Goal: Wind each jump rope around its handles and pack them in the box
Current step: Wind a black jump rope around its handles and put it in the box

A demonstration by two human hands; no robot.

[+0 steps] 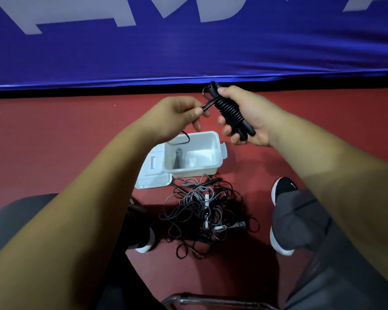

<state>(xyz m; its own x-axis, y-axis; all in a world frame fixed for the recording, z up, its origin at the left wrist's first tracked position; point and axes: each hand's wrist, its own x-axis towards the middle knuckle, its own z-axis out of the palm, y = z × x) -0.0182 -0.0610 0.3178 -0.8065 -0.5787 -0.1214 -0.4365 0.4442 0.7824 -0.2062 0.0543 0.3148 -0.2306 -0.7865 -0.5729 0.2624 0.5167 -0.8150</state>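
Note:
My right hand (253,117) grips a black jump rope (230,113), its cord coiled many times around the paired handles. My left hand (177,115) pinches the loose end loop of that cord just left of the coil. Below them on the red floor stands a white plastic box (213,139), open, with one wound grey rope (177,158) lying inside. A short loop of black cord hangs over the box's back left rim. In front of the box lies a tangled pile of black and grey jump ropes (202,211) with white and dark handles among them.
The box's white lid (152,173) lies flat at the box's left. My two shoes (282,189) rest on either side of the rope pile. A blue banner (188,45) runs across the back. A metal chair rail (211,300) shows at the bottom edge.

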